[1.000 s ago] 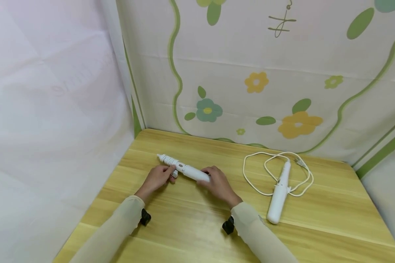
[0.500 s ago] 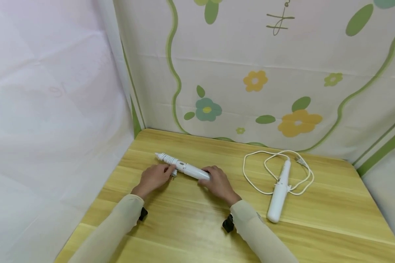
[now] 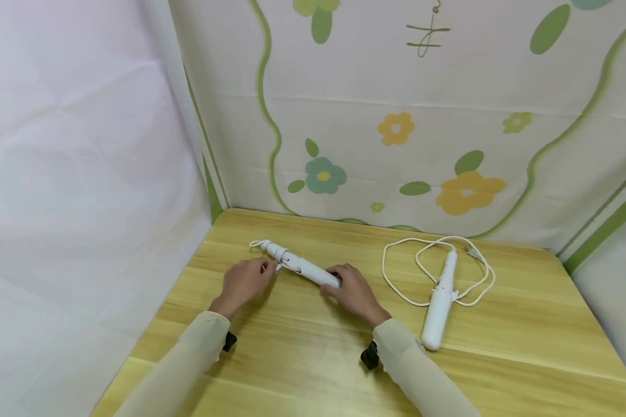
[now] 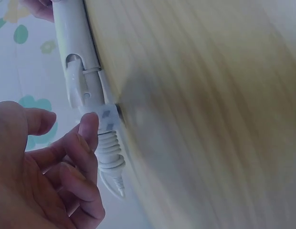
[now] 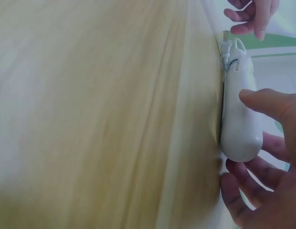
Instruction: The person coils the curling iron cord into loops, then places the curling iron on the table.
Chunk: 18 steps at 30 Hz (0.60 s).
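Note:
A white curling iron [image 3: 313, 273] lies slantwise on the table, its cord [image 3: 274, 250] wound in coils round the far left end. My right hand [image 3: 355, 294] grips the rounded near end, thumb on top and fingers curled on the other side, as the right wrist view shows. By the coils is my left hand [image 3: 244, 284], its thumb and forefinger apart and the other fingers loosely bent. Its fingertips are right at the pale two-prong plug [image 4: 108, 118], which sits against the iron beside the coils. A clamp lever [image 4: 76, 86] shows on the iron's side.
A second white curling iron [image 3: 439, 315] lies on the right of the wooden table [image 3: 302, 359], its cord [image 3: 384, 267] spread in loose loops. The plug [image 3: 472, 252] rests near the back edge. A flower-printed curtain [image 3: 355, 92] hangs behind the table.
The held iron has turned about its length: the button is out of sight and the lever shows. It has shifted slightly right with my right hand. A cord loop now shows at its far end.

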{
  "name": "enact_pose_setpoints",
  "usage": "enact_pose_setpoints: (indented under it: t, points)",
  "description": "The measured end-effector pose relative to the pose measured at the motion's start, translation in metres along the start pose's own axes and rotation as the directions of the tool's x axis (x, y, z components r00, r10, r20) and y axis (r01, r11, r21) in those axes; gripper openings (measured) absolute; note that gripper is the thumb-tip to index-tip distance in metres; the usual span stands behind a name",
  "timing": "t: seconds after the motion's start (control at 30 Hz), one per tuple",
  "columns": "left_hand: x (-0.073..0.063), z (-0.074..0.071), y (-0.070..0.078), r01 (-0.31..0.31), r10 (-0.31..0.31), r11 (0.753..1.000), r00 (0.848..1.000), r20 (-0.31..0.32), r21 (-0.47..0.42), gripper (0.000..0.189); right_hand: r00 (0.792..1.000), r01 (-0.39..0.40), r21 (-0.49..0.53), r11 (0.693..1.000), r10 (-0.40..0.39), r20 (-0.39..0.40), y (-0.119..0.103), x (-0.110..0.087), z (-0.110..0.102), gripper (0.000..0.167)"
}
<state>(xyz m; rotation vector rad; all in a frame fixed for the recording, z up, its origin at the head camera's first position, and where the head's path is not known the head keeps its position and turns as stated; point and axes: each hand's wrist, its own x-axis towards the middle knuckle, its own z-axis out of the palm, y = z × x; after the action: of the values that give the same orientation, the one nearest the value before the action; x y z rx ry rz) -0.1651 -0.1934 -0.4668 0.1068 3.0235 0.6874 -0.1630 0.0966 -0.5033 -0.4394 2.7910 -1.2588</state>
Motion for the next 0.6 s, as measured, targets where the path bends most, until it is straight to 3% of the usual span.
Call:
enact_pose_setpoints:
  t: [0.3,0.6]
  points:
    - [-0.001,0.003,0.016,0.009,-0.009,1.000,1.000,0.010,0.027,0.045,1.000,-0.025,0.024,0.999,0.024,0.013,0.005,-0.010,-0.009,0.045]
    - [-0.006,0.026,0.067,-0.125,0.125,0.992,0.992,0.008,0.020,0.036,1.000,0.012,-0.040,0.999,-0.013,-0.009,0.011,-0.024,-0.040,0.047]
